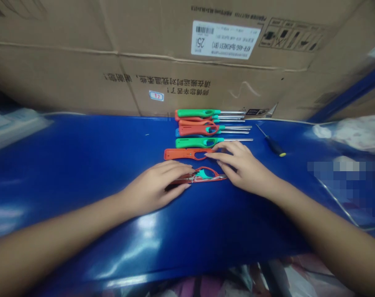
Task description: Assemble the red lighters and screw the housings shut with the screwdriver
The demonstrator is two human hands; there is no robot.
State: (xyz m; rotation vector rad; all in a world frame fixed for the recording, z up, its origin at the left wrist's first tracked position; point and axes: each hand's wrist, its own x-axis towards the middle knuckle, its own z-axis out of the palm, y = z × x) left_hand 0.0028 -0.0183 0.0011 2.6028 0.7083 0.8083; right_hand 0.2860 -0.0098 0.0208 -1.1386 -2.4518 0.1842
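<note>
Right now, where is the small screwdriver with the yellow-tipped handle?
In the head view the screwdriver lies on the blue table, right of the row of lighters, beyond the right hand.

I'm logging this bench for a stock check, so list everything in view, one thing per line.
open lighter shell: one, red with teal insert, under both hands on the table
orange lighter body: one, no metal tube seen, just behind the open shell
finished lighters: about five or six, green, orange, blue, in a stack near the box
screwdriver: one, black and yellow handle, right of the stack
cardboard box: one, brown, white label, behind the table
table: one, glossy blue
left hand: flat on the shell's left end
right hand: fingertips on the shell's right end
</note>
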